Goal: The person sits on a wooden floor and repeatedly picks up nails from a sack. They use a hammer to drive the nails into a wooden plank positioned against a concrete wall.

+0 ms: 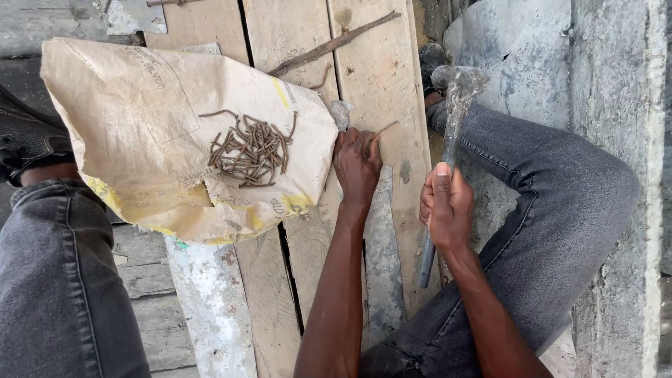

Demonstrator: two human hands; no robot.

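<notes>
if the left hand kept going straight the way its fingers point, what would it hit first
The left hand points up the wooden plank, pinching a bent nail. Straight ahead, it would likely meet the small grey lump by the paper sack corner first, though depth is unclear.

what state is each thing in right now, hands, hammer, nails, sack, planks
left hand: closed on a single nail, holding it against the plank
nail: slanted, pinched at the fingertips
right hand: gripped around the hammer handle
hammer: raised, head up, off the wood
pile of nails: loose, rusty, heaped on the sack
sack: crumpled, lying flat on the planks
planks: laid side by side, stained with cement
</notes>
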